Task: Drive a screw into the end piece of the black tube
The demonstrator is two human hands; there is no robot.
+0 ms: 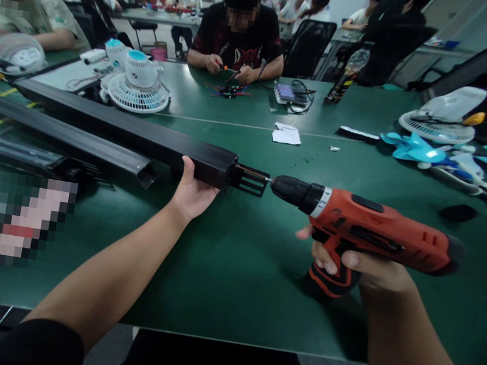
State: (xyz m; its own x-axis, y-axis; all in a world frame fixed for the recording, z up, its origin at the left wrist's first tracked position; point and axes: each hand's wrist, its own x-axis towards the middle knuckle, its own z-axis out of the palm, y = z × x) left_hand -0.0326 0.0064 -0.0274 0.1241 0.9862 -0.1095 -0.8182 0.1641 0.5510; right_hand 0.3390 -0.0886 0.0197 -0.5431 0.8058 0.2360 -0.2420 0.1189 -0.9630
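My right hand (377, 273) grips a red and black cordless drill (384, 229) by its handle, its chuck pointing left. The thin bit meets or nearly meets the end of a slotted black bracket (250, 180); whether they touch I cannot tell. That bracket sticks out of the right end of a long black rectangular tube (141, 129). My left hand (195, 196) is wrapped around the tube close to this end, thumb on the near side and the other fingers hidden beneath. The tube runs away to the upper left.
More metal profiles (61, 132) lie at the left, near a blurred pinkish item (32, 217). Across the green table (228, 279), a person (238, 40) handles small wired parts. Fan parts (140, 89), a bottle (348, 76), paper scraps (287, 134) and blue fan blades (415, 148) lie farther back.
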